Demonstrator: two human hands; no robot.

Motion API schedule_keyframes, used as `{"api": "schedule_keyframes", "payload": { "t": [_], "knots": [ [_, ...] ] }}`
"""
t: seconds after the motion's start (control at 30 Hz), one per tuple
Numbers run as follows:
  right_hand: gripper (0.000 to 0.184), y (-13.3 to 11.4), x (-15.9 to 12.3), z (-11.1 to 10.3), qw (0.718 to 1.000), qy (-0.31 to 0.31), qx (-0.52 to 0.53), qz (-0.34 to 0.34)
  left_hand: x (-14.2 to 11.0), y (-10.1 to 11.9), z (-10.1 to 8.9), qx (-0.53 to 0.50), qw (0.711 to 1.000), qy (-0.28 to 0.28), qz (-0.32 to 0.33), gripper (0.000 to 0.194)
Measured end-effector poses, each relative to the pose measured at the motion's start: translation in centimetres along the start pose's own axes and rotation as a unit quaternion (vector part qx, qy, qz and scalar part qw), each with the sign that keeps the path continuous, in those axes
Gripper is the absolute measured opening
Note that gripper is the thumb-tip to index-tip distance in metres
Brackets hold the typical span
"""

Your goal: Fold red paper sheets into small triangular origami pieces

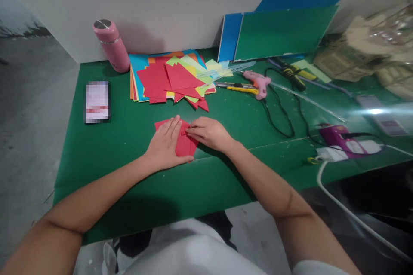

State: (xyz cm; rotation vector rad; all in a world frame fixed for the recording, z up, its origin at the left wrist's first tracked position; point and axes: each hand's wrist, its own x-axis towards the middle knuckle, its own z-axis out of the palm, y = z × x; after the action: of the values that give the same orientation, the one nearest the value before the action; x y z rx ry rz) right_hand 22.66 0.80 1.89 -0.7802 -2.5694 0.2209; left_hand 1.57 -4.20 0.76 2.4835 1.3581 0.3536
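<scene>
A piece of folded red paper lies on the green table in front of me. My left hand rests flat across its left part, fingers stretched out and thumb along the lower edge. At the upper right of the paper, my right hand pinches a small raised flap of it between thumb and fingers. Part of the sheet is hidden beneath my hands. Just beyond them lies a pile of coloured paper, with red pieces on top.
Behind stands a pink bottle, left of the pile. A pink glue gun with a black cable lies beside a yellow utility knife. To the right are a purple device, a power strip and a brown bundle. Boards lean behind.
</scene>
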Motion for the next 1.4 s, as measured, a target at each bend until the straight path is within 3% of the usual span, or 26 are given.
{"api": "schedule_keyframes", "payload": {
  "t": [0.33, 0.8, 1.4],
  "knots": [
    [0.032, 0.33, 0.04, -0.41, 0.995, -0.015, -0.043, -0.084, -0.17, -0.09, 0.13, 0.015, 1.000, -0.006, 0.000, 0.113],
    [0.029, 0.28, 0.33, -0.10, 0.990, 0.049, -0.048, -0.121, -0.02, 0.36, -0.44, 0.024, 0.999, -0.028, -0.017, 0.111],
    [0.027, 0.61, 0.40, -0.48, 0.990, 0.027, -0.006, -0.139, -0.05, 0.22, -0.25, 0.000, 1.000, -0.017, -0.014, 0.111]
  ]
}}
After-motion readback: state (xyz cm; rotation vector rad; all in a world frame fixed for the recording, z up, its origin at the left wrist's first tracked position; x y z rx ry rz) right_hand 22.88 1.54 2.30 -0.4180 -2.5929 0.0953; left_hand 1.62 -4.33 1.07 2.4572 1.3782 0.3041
